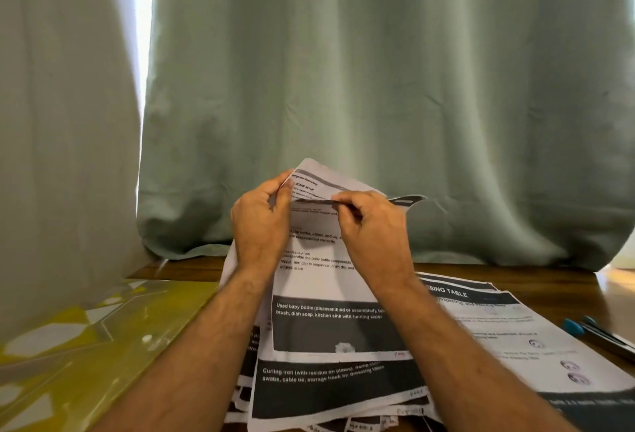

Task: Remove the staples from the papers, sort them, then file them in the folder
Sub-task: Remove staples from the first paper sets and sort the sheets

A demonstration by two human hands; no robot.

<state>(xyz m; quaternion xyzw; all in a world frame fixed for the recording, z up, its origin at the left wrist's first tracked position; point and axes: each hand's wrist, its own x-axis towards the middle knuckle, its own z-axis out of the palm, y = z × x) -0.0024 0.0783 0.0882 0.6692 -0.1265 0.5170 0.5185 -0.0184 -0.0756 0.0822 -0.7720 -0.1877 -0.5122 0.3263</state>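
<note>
The left hand [263,222] pinches the stapled papers [319,253] at their top corner while the right hand [372,225] grips the folded-back sheet just beside it; peeling slowly should avoid tearing.

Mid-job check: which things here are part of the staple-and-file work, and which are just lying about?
In the job:
stapled papers, gripped by left hand and right hand
loose sheets
yellow folder

Lying about:
blue-tipped tool, purpose unclear
curtain

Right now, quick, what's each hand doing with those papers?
Left hand: pinching the top corner of the stapled papers.
Right hand: fingers curled round a dark tool at the papers' top edge.
</note>
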